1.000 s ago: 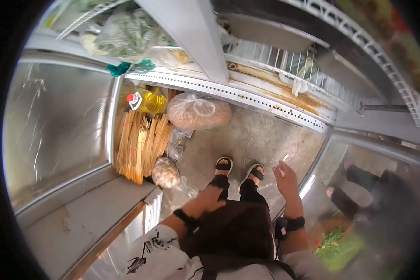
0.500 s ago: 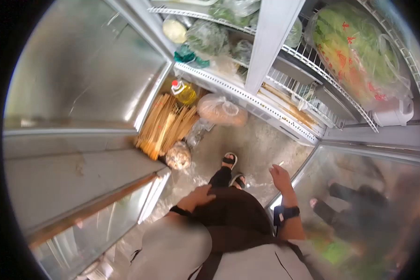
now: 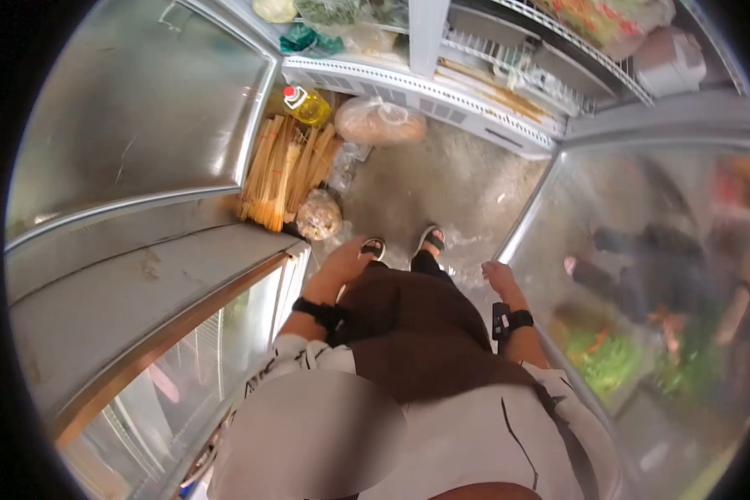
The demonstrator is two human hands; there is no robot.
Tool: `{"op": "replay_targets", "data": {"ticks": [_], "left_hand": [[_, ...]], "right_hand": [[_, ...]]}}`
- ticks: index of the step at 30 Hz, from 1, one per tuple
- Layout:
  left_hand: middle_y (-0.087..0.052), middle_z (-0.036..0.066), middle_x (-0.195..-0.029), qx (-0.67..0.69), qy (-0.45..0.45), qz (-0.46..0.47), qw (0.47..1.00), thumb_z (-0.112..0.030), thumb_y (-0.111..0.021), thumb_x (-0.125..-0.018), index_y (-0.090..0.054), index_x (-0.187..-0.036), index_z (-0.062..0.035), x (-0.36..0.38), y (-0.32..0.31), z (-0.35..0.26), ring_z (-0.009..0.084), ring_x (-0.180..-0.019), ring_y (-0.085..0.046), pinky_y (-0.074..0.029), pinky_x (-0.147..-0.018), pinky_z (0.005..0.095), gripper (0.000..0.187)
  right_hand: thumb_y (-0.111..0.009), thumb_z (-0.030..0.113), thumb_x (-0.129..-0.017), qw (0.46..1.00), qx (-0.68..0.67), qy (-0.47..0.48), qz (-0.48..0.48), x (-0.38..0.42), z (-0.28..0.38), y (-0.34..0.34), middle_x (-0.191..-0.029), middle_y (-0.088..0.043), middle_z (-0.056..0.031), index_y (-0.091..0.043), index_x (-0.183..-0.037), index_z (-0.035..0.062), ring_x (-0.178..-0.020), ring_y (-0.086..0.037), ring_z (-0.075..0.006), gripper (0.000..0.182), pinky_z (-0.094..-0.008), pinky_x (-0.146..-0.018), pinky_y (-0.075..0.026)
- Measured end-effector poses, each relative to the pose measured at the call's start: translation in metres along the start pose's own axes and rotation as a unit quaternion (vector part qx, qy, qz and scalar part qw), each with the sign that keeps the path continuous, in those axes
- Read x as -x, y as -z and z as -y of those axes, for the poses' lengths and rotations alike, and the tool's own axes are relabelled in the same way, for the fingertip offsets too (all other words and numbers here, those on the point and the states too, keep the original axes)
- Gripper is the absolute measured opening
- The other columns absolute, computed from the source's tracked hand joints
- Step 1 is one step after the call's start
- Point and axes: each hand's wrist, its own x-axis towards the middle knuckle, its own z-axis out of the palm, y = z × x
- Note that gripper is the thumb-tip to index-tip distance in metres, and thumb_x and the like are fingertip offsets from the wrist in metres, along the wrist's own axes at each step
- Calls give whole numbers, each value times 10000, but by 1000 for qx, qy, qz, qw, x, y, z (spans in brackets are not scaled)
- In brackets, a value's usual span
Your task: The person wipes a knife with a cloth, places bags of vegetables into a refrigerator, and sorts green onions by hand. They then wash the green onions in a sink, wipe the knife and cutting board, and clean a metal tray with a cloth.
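My left hand point(image 3: 347, 258) hangs beside the dark brown apron point(image 3: 408, 321), its fingers loosely stretched forward over my left foot. Nothing shows in it. On the other side, my right hand point(image 3: 498, 277) has its fingers curled in, with no object visible in them. It overlaps the metal edge of the glass door point(image 3: 521, 223) standing ajar on the right. A dark band circles my left wrist, and a dark device is strapped to the right one. Ahead stands an upright fridge point(image 3: 429, 46) with wire shelves, where bagged green vegetables point(image 3: 329, 10) sit.
Along the fridge's base lie a yellow oil bottle point(image 3: 308, 107), a clear bag of brownish contents point(image 3: 381, 122), a bundle of wooden sticks point(image 3: 285, 171) and another plastic bag point(image 3: 319, 215). A second glass door point(image 3: 142, 108) stands open at left, above a grey cabinet top point(image 3: 150, 267).
The view has tilted down and back from the fridge. My feet have shifted in a step. The right hand's fingers have curled in, and the left hand has moved forward off the apron.
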Motion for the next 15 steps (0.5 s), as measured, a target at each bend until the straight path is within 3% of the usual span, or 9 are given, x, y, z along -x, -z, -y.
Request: {"op": "replay_targets", "data": {"ticks": [1, 4, 5, 8, 10, 12, 13, 14, 15], "left_hand": [[-475, 207, -1291, -11, -7, 8, 1000, -323, -544, -864, -411, -1309, -31, -7, -2, 8, 350, -1202, -446, -361, -997, 401, 549], [-478, 204, -1289, -31, -60, 14, 998, -315, -544, -862, -422, -1299, -34, -13, 2, 29, 341, -1202, -447, -358, -996, 398, 533], [-479, 204, -1288, -35, -83, 15, 996, -312, -544, -861, -427, -1294, -34, -16, 4, 38, 339, -1202, -448, -357, -995, 397, 528], [-486, 224, -1262, -50, -99, 20, 994, -325, -517, -866, -438, -1258, 10, -8, 19, 57, 361, -1170, -462, -377, -969, 406, 522], [-494, 212, -1263, -44, -117, 22, 992, -303, -531, -862, -445, -1268, -19, -4, 29, 77, 345, -1183, -461, -373, -976, 398, 503], [-507, 224, -1237, -71, -114, 28, 990, -294, -535, -855, -441, -1257, 5, 5, 46, 88, 359, -1167, -465, -377, -968, 404, 510], [-513, 223, -1230, -84, -107, 31, 990, -286, -540, -853, -448, -1250, 6, 6, 55, 95, 361, -1161, -470, -379, -965, 401, 501], [-519, 223, -1222, -98, -102, 36, 989, -277, -544, -852, -455, -1243, 7, 7, 62, 101, 363, -1155, -475, -382, -962, 398, 492], [-524, 223, -1215, -111, -99, 42, 988, -269, -549, -850, -462, -1236, 8, 7, 67, 104, 365, -1148, -479, -385, -959, 396, 483]], "right_hand": [[-503, 342, -859, 1000, -19, 14, -20, 11, -13, -12, -805, -655, -125, -637, -945, -1, -729, -623, -255, 378, -348, -690, -481], [-542, 259, -848, 1000, -27, 1, -8, 49, -61, -56, -825, -655, -112, -621, -1011, -33, -741, -633, -173, 343, -299, -647, -497], [-543, 258, -845, 999, 36, 35, 8, 72, -76, -69, -888, -651, -103, -617, -1025, -21, -745, -634, -171, 340, -282, -651, -499], [-544, 248, -846, 961, -208, -174, -46, 158, -87, -97, -914, -646, -83, -623, -1017, 6, -800, -633, -177, 307, -292, -665, -505], [-564, 251, -842, 860, -398, -248, -200, 201, -114, -99, -975, -636, -67, -607, -1042, 43, -852, -622, -190, 292, -332, -668, -511], [-558, 416, -871, 802, -448, 5, -395, 239, -171, -107, -1117, -573, -77, -550, -1121, 65, -1074, -517, -202, 431, -378, -912, -420], [-509, 526, -866, 704, -534, -66, -463, 253, -139, -80, -1168, -537, -80, -470, -1223, 67, -1103, -492, -232, 583, -436, -974, -360], [-422, 575, -886, 616, -574, -5, -539, 262, -130, -67, -1334, -430, -107, -342, -1346, 44, -1239, -391, -252, 708, -463, -1044, -259], [-342, 605, -895, 553, -658, 28, -510, 280, -97, -42, -1454, -277, -132, -219, -1413, 29, -1347, -240, -269, 785, -457, -1093, -149]]}}
